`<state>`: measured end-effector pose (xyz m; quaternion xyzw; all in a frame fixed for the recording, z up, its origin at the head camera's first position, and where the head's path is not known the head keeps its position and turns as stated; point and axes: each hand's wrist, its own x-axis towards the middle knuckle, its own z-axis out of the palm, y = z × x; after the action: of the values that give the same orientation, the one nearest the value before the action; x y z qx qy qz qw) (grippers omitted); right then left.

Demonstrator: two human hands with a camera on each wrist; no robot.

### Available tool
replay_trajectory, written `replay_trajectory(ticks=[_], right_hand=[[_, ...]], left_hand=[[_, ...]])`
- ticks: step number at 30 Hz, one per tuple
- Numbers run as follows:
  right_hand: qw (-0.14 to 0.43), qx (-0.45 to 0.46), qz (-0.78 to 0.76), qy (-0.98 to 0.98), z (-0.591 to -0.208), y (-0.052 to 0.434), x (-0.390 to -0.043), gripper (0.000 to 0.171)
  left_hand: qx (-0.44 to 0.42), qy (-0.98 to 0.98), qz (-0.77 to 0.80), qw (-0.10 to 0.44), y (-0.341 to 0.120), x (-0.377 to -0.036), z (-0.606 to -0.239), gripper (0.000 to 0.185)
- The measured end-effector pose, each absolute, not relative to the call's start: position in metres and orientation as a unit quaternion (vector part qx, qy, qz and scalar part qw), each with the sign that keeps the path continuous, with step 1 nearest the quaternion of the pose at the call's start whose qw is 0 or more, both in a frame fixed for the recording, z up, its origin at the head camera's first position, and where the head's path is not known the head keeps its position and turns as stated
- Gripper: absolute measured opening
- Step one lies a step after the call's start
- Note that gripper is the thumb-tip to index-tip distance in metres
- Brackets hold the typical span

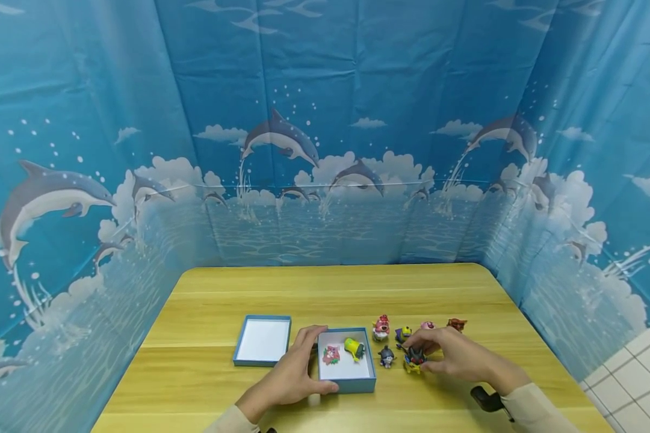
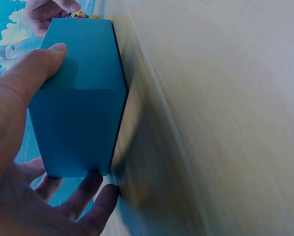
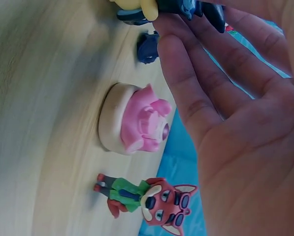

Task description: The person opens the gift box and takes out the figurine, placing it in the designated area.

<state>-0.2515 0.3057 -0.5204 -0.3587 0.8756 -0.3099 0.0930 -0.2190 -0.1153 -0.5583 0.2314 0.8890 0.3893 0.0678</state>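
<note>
My left hand [image 1: 292,377] grips the blue box [image 1: 352,386] at its left side. The thumb presses the near wall, and the fingers reach round the far-left side, as the left wrist view also shows. Inside the white-lined box lie a yellow-green figurine [image 1: 353,347] and a pink-red figure [image 1: 331,355]. To the right of the box, my right hand [image 1: 457,356] pinches a yellow figurine with a black hood [image 1: 414,359] between thumb and fingers, low over the table. Part of that figurine is hidden by the fingers in the right wrist view.
A shallow blue lid [image 1: 263,340] lies white side up, left of the box. Near my right hand stand a red-and-white figurine [image 1: 381,329], a purple-yellow one [image 1: 403,334], a small grey one [image 1: 386,357], a pink one [image 3: 142,120] and a fox figurine [image 3: 161,201].
</note>
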Motion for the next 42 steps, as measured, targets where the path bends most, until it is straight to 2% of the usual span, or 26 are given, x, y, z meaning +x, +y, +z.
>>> replay_trajectory(ticks=[42], right_hand=[[0.085, -0.358, -0.316, 0.875, -0.5280, 0.3050, -0.2560, 0.044]], left_hand=[[0.230, 0.890, 0.388, 0.069, -0.1156, -0.2191, -0.5569, 0.118]])
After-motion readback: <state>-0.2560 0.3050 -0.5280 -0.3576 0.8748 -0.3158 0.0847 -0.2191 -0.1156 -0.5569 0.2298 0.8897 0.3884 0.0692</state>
